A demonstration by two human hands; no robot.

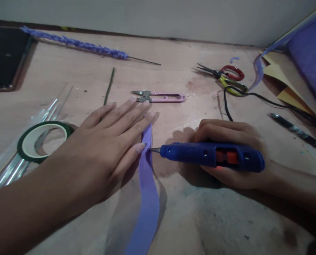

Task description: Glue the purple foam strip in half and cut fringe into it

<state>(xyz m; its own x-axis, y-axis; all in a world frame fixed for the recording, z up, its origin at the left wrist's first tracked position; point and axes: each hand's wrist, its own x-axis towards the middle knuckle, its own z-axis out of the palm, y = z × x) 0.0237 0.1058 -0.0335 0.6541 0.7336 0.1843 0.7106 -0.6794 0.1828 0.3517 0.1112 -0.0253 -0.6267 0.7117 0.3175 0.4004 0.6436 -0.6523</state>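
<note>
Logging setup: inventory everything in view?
scissors: 1, red-yellow, right
cable: 1, black, right
slim tool: 1, black, right
paper: uncounted, yellowish, right
bundle: 1, purple, right
scrap: 1, purple, right
fuzzy stem: 1, purple, back
wire: 1, green, centre
snips: 1, pink, centre
tape: 1, green, left
rods: several, clear, left
slab: 1, black, left
table: 1, pale, beneath
wall: 1, grey, back
strips: 2, purple, centre, right
glue gun: 1, blue, right
left grip: 1, bare, left
right grip: 1, bare, right
</note>
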